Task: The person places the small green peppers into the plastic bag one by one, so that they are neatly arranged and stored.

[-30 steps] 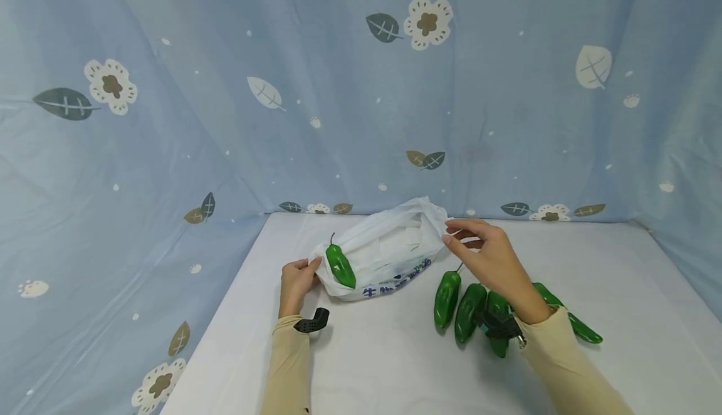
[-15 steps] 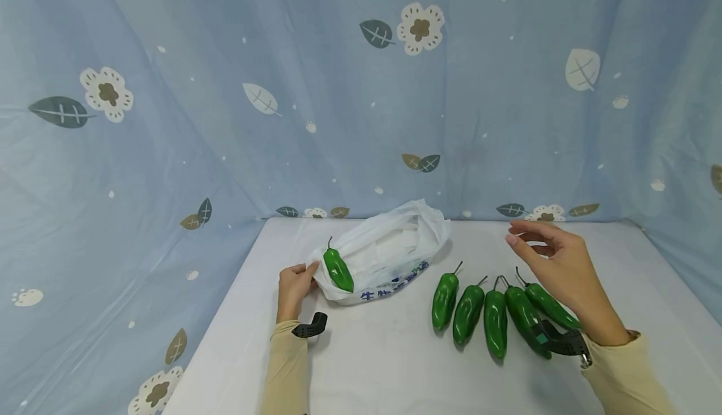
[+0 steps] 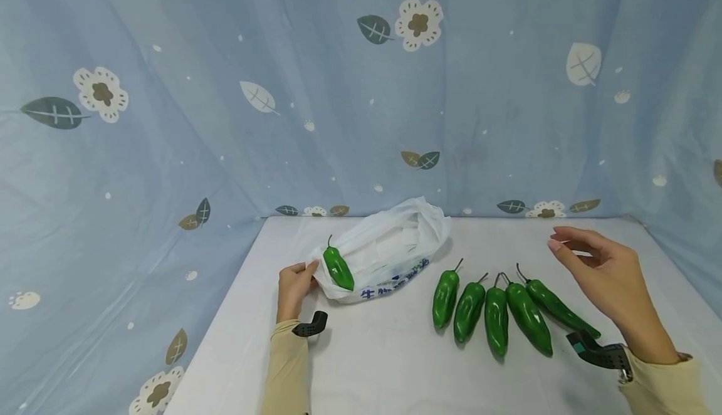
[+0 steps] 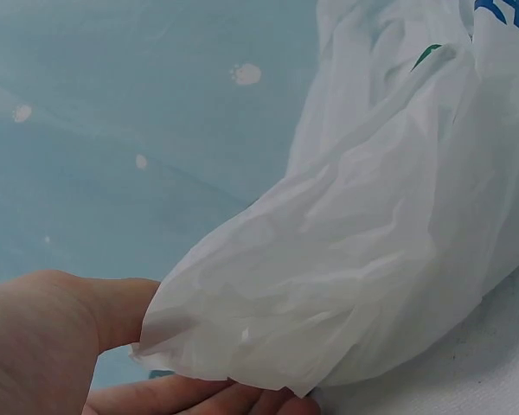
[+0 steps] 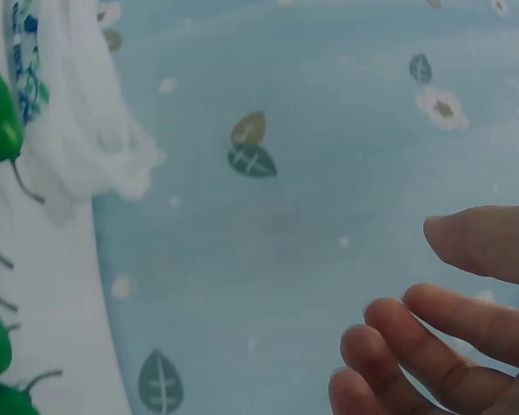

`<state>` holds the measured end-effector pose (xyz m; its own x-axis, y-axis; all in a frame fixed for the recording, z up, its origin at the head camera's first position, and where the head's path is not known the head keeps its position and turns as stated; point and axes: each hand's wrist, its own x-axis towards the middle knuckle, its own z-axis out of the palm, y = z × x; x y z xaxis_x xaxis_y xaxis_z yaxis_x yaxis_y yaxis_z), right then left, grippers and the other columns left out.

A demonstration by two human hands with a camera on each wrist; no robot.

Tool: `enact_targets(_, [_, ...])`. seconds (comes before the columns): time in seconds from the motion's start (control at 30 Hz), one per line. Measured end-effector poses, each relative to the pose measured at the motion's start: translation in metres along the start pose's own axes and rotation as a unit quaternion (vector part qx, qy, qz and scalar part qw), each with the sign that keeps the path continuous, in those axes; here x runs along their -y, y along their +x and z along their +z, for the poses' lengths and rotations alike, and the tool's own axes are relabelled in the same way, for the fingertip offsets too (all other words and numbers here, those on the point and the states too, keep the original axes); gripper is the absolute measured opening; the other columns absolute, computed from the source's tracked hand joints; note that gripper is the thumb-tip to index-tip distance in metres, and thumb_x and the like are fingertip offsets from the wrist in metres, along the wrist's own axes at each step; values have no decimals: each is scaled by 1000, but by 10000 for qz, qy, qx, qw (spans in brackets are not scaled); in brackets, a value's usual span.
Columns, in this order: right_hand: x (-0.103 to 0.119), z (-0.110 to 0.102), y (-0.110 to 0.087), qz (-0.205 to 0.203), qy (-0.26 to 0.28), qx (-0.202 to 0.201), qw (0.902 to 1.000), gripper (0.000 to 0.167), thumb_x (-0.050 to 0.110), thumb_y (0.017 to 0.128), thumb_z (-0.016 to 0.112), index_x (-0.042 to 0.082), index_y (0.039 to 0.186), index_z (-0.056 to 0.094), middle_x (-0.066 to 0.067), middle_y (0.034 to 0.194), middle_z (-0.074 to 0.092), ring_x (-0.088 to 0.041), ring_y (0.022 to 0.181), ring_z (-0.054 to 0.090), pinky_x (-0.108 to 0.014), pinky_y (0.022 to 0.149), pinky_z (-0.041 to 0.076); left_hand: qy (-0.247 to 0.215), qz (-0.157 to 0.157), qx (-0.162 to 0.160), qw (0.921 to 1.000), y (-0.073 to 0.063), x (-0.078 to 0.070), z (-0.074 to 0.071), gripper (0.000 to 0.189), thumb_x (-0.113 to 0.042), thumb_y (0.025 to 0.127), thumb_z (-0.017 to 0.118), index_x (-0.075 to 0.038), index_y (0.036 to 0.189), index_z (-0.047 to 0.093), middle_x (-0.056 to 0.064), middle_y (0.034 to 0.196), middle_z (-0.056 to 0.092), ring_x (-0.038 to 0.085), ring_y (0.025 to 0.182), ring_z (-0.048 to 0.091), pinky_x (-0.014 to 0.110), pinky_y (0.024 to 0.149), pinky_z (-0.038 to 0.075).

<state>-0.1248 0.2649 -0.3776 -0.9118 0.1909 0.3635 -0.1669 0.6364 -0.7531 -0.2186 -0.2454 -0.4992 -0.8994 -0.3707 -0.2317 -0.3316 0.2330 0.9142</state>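
A white plastic bag [image 3: 389,249] with blue printing lies with its mouth spread at the back middle of the table. My left hand [image 3: 294,286] pinches its left edge between thumb and fingers; the left wrist view shows the thin plastic [image 4: 329,285] bunched there. One green pepper [image 3: 338,268] lies at the bag's left end, just inside the rim. To the right, several more green peppers [image 3: 496,322] lie side by side in a fan, stems away from me. My right hand [image 3: 606,271] hovers right of them, fingers loosely bent and apart from the thumb, holding nothing.
A white cloth covers the table [image 3: 372,352]. Behind and at the sides hangs a blue curtain [image 3: 338,89] with flower and leaf prints. Each wrist carries a small black camera, the right one [image 3: 598,349] close to the rightmost pepper.
My right hand has let go of the bag's right edge and moved right, past the row of peppers, which now shows fully. The left hand keeps its hold on the bag.
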Motion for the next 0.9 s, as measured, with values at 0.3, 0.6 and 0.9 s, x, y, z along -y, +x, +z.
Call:
enact_targets(0.3, [-26, -10, -10, 465, -355, -213, 9981, 49, 34, 100, 69, -2, 133, 66, 46, 98, 48, 24, 90, 46, 1, 70, 36, 10, -1, -1, 10000, 0, 0, 1, 57, -34, 100, 68, 8, 138, 60, 27, 135, 64, 16, 92, 71, 30, 87, 61])
enact_targets(0.6, [-50, -8, -17, 968, -546, -127, 9937, 54, 40, 101, 66, -1, 136, 64, 47, 94, 43, 26, 85, 43, -7, 66, 35, -59, 46, 6, 10000, 0, 0, 1, 59, -33, 100, 68, 9, 140, 58, 28, 137, 63, 17, 94, 72, 30, 88, 62])
enact_targets(0.9, [-76, -4, -30, 1148, -687, -96, 9910, 53, 38, 101, 67, -6, 131, 66, 46, 85, 44, 29, 78, 40, -4, 60, 39, -35, -31, 28, 10000, 0, 1, 0, 61, -33, 100, 67, 9, 143, 54, 28, 142, 59, 23, 104, 72, 36, 95, 61])
